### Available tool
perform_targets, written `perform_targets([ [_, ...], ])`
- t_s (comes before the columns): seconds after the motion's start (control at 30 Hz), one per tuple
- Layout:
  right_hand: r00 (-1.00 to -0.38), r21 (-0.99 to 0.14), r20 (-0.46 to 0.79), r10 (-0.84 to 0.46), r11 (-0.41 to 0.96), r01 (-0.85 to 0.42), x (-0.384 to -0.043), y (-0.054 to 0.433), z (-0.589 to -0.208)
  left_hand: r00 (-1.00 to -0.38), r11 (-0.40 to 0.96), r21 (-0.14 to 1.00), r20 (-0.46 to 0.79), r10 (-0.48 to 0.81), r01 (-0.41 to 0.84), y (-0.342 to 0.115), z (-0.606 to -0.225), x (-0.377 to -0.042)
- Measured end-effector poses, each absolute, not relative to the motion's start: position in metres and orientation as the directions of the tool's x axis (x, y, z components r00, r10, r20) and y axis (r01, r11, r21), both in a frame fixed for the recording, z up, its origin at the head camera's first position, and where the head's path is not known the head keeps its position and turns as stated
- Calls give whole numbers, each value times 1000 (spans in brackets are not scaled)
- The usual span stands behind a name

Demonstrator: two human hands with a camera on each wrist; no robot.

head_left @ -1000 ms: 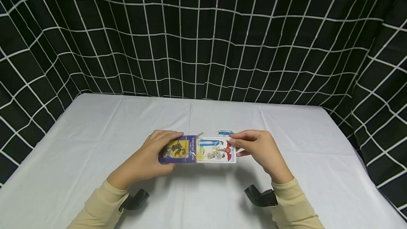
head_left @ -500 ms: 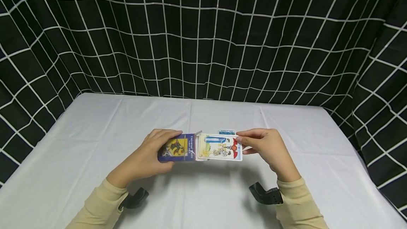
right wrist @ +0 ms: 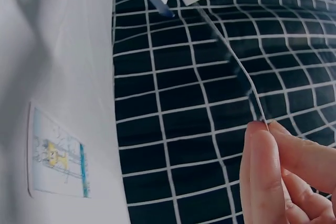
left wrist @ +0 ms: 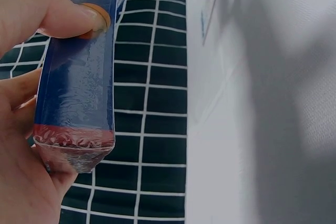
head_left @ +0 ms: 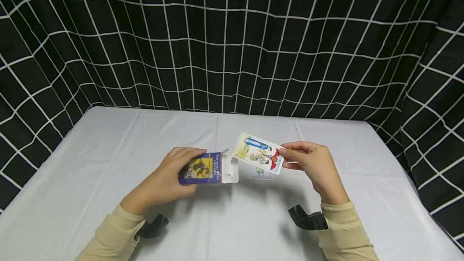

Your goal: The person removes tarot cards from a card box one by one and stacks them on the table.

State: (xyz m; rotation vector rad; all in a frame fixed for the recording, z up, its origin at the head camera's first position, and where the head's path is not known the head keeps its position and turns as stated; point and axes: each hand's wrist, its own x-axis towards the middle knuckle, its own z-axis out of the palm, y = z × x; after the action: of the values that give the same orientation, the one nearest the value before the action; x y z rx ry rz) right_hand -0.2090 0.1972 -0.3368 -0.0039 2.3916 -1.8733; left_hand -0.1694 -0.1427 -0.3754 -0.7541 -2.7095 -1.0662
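Observation:
My left hand (head_left: 177,174) grips a blue tarot card box (head_left: 201,169) above the table, its open end and white flap (head_left: 230,169) facing right. In the left wrist view the thumb presses the narrow side of the box (left wrist: 79,87). My right hand (head_left: 309,162) pinches a tarot card (head_left: 259,153) by its right end, picture side up and tilted. Seen edge-on in the right wrist view, this card (right wrist: 236,59) sits between thumb and fingers. Below it another card (head_left: 261,173) lies on the table, partly covered by the held one in the head view.
A white cloth covers the table (head_left: 145,136). Behind and at the sides hangs a black curtain (head_left: 224,59) with a white grid. A black strap device (head_left: 154,226) is on the left wrist, and a similar one (head_left: 308,218) on the right.
The right hand has drawn the card out of the box, moving right and turning it. The box's white flap and more of the card on the table now show. The left hand has barely moved.

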Motion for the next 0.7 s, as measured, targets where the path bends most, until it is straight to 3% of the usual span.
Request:
perform_targets([
  [0.43,-993,-986,-117,-32,125,112,-218,209,-354,-865,623,605,288,410,496,-141,-375,-169],
  [0.7,-958,-962,-271,-88,48,268,-222,207,-375,-867,630,600,285,408,493,-140,-379,-169],
])
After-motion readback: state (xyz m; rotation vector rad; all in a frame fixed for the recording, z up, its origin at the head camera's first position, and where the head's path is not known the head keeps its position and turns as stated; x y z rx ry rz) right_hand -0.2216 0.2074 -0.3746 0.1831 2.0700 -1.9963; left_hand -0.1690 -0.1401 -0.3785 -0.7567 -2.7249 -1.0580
